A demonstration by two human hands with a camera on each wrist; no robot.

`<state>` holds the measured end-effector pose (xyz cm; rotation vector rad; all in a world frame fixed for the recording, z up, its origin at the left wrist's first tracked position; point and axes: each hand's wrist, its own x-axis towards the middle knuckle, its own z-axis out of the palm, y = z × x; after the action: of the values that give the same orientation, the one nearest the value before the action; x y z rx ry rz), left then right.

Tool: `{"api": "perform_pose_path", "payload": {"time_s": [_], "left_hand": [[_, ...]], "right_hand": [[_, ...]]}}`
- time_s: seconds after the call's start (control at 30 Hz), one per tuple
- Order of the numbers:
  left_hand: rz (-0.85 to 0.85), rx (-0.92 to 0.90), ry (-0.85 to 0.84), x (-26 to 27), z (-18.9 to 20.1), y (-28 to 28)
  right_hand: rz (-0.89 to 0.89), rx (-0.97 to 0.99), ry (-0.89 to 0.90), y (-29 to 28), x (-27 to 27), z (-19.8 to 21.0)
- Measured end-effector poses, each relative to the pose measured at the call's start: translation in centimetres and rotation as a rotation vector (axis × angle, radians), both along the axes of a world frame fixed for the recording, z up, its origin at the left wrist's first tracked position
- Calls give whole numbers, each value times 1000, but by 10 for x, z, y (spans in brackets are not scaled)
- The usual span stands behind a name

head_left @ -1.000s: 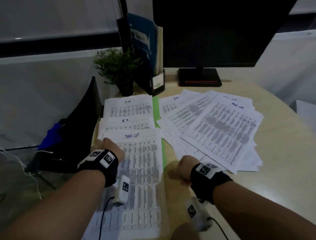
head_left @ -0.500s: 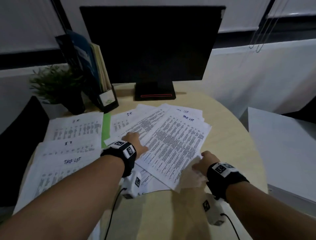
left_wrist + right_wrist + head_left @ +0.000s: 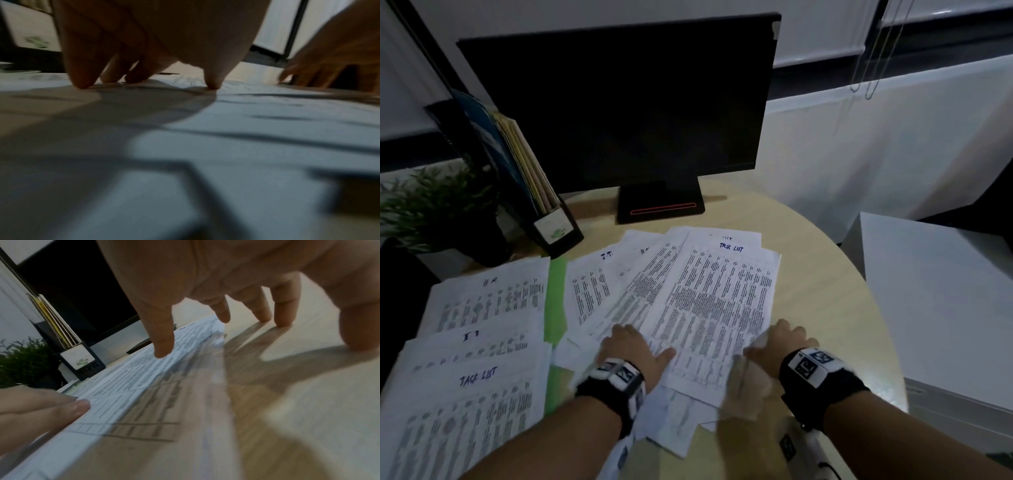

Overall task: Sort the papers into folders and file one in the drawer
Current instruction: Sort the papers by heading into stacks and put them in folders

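The papers are thin matt white printed sheets lying on a smooth, pale wood-look table, the green folder under them looks like plain card, and the monitor is dark plastic.

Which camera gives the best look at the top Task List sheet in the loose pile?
The head view: the Task List sheet lies fully visible with its handwritten heading. The right wrist view shows it at a grazing angle, partly blurred. The left wrist view shows only blurred paper edges.
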<state>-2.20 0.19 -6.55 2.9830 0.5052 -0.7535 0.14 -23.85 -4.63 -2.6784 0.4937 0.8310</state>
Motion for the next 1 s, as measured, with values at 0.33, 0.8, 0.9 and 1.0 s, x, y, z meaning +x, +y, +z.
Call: {"api": "perform_pose_path", "payload": {"time_s": [0.33,0.8,0.9,1.0], "left_hand": [[50,-143,-101,21,19,-1],[27,-53,117,50,10,47],[-102,-55,116,45,15,30],[-201,-33,114,34,16,13]], "right_hand": [[36,-48,72,-11,30,-6],[-161,28,80,-19,77,-9],[-202,-21,49,-19,73,-2],[-167,-50,22,-20,64,1]]}}
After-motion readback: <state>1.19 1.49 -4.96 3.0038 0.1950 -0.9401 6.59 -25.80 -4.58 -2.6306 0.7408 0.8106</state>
